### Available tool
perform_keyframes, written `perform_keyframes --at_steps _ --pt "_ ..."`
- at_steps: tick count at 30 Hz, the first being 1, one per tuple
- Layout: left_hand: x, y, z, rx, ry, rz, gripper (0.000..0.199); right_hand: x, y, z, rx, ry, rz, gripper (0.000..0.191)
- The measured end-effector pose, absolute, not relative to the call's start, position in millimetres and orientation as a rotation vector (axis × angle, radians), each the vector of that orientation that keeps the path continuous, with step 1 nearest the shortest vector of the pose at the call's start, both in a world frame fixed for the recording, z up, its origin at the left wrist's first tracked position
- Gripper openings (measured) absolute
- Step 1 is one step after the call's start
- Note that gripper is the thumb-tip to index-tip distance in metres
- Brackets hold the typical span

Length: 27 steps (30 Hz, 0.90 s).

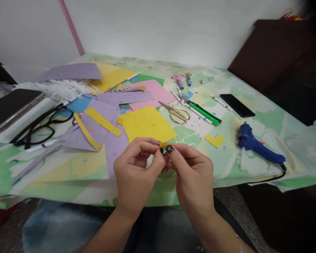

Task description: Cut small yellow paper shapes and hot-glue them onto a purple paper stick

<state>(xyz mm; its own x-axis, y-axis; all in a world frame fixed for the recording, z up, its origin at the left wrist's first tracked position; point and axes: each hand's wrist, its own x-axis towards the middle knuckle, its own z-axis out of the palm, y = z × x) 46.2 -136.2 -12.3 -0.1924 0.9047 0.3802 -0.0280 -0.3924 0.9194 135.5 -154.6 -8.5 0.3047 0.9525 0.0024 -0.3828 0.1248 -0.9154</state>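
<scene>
Between my fingertips is a small piece of yellow paper (163,144), mostly covered by the fingers, so its full shape is hidden. My left hand (139,165) pinches it from one side, thumb against forefinger. From the other side my right hand (193,168) grips it the same way, and the two thumbs nearly meet. Just beyond the hands lies a yellow paper sheet (149,123) with a few scraps on it. Gold-handled scissors (177,114) rest past its right corner. An L-shaped yellow offcut (215,140) is to the right.
A blue glue gun (260,146) with its cord lies at the right edge, near a black phone (237,104). A green box cutter (205,113) sits among markers. Left are yellow strips (104,121), purple paper (92,126), black glasses (42,131) and white yarn (65,89).
</scene>
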Motion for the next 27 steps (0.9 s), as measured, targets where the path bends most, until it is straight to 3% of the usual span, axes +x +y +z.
perform_keyframes --at_steps 27 --pt "40.7 -137.3 -11.7 1.468 1.074 1.611 0.014 139.9 -154.2 -12.0 -1.004 -0.737 1.084 0.006"
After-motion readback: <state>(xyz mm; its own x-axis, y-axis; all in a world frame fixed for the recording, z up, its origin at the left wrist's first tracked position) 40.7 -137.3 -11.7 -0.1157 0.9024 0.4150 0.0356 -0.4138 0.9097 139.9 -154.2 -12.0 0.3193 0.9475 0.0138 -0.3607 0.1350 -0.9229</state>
